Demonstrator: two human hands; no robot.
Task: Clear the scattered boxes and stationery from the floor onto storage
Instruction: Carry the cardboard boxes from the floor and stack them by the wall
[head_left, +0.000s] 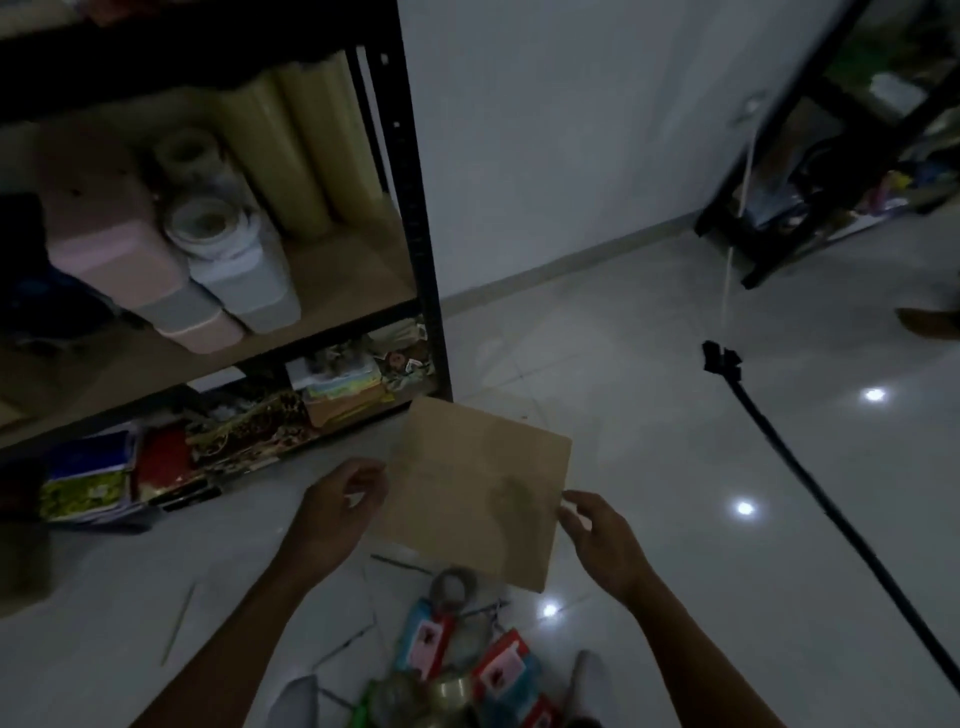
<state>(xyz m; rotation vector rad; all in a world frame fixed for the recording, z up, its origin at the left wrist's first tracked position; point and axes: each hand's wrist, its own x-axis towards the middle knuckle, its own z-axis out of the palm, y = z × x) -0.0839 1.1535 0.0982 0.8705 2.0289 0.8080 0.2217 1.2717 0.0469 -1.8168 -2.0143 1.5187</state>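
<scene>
A flat brown cardboard box (475, 488) is lifted above the floor in front of me. My left hand (340, 506) grips its left edge and my right hand (602, 535) pinches its right edge. Below it on the white floor lies a heap of stationery: tape rolls (453, 582), red and teal carded packs (498, 670) and thin pens (343, 644). A black metal shelving unit (421, 218) stands at the left, its wooden shelves stacked with paper rolls (301, 150) and tubs (130, 260).
A black pole with a mount (831, 514) slants across the floor at the right. A second dark rack (810, 171) stands at the back right, with someone's foot (930, 322) beside it. A thin stick (179, 623) lies on the floor at the left. Coloured packs fill the bottom shelf (234, 436).
</scene>
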